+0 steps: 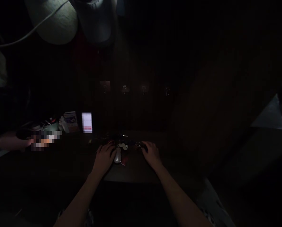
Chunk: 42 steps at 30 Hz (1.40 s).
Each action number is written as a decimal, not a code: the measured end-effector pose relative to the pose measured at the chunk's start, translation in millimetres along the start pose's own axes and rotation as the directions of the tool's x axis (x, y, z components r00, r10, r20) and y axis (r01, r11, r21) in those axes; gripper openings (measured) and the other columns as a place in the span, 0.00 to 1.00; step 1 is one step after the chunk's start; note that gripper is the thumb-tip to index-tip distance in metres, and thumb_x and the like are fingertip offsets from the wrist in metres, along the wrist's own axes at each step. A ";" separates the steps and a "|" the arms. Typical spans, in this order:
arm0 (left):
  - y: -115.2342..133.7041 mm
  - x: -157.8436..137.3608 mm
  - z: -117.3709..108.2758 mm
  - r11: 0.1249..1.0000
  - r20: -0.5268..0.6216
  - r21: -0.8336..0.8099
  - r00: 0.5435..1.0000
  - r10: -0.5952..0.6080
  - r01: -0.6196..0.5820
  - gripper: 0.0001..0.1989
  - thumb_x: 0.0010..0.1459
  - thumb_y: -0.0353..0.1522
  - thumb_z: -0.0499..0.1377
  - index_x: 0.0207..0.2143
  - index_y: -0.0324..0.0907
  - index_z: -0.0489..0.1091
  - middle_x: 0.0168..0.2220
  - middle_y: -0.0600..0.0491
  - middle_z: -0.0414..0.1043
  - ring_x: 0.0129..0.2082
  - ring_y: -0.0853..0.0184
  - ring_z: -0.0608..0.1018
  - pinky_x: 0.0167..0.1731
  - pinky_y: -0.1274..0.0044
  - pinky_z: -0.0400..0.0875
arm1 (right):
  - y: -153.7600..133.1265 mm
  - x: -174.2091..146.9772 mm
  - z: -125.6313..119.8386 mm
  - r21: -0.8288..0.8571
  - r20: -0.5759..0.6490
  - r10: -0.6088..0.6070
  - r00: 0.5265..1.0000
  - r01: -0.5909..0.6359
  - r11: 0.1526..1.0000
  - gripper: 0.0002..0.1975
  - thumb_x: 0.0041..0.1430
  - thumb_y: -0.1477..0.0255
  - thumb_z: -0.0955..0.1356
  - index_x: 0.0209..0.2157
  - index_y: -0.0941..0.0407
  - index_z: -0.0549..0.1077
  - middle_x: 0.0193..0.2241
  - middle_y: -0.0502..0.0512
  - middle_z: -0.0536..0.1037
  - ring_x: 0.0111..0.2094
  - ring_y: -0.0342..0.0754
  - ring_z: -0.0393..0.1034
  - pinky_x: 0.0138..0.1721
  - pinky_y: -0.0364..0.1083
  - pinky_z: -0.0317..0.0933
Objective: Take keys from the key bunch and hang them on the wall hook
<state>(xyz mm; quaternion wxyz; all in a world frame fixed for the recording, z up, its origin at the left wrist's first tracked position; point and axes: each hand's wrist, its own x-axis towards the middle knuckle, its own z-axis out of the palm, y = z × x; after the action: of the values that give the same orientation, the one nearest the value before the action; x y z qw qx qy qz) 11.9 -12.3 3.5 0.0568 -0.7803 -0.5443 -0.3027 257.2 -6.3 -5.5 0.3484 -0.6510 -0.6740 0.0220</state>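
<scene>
A small pale object (pixel 117 156), rounded and elongated, lies on the dark table (pixel 131 175) between the two hands, just beside the fingertips of the left hand (pixel 104 158). A second pale, smaller piece (pixel 122 146) lies just above it, and a small reddish item (pixel 123 162) lies at its lower right. The scene is very dark, so the exact nature of these pieces cannot be told.

The left hand rests palm down with its fingers loosely spread, fingertips at or against the pale object; contact cannot be confirmed. The right hand (pixel 151 153) also rests palm down, fingers curled slightly forward onto a small dark cluster of metallic-looking parts (pixel 139 145); whether it pinches anything cannot be told. Both forearms extend from the bottom edge of the view.

Further left on the table stand a small printed box (pixel 70 121) and a white carton with a red band (pixel 87 122), well apart from the hands. Contents of both are not visible. At far left, another person's hand (pixel 11 142) lies near a blurred item. On the dark panel behind, a row of small metal hooks (pixel 124 88) catches the light.
</scene>
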 end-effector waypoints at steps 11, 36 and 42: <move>-1.7 1.4 1.4 1.000 0.005 -0.016 1.000 0.013 -0.013 0.14 0.59 0.37 0.48 0.39 0.45 0.72 0.46 0.48 0.72 0.48 0.59 0.71 0.53 0.63 0.57 | -4.6 -1.0 -2.3 -0.132 0.058 0.049 0.997 -0.041 0.990 0.06 0.57 0.72 0.62 0.34 0.54 0.70 0.40 0.56 0.73 0.44 0.53 0.62 0.42 0.50 0.54; -4.8 3.3 2.8 0.999 -0.004 -0.035 0.999 0.036 -0.036 0.15 0.58 0.38 0.47 0.37 0.44 0.72 0.41 0.49 0.74 0.43 0.58 0.73 0.47 0.64 0.63 | 31.0 22.8 -55.1 0.963 0.270 0.469 0.841 -0.227 -0.147 0.07 0.46 0.77 0.70 0.29 0.53 0.71 0.29 0.47 0.79 0.33 0.43 0.74 0.32 0.41 0.69; -8.0 4.7 5.5 0.997 -0.036 -0.025 0.996 0.078 -0.079 0.16 0.58 0.39 0.47 0.37 0.44 0.72 0.41 0.49 0.75 0.42 0.59 0.74 0.46 0.65 0.65 | 39.5 50.1 -75.3 0.991 0.095 0.534 0.840 -0.130 0.028 0.10 0.41 0.75 0.72 0.30 0.53 0.73 0.28 0.48 0.79 0.28 0.42 0.73 0.25 0.39 0.66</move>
<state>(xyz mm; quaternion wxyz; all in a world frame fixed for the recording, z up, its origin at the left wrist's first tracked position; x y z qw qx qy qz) 8.1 -2.9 -0.4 0.0676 -0.7963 -0.5082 -0.3211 333.3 12.4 54.4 0.7694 -0.3909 -0.2494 0.4394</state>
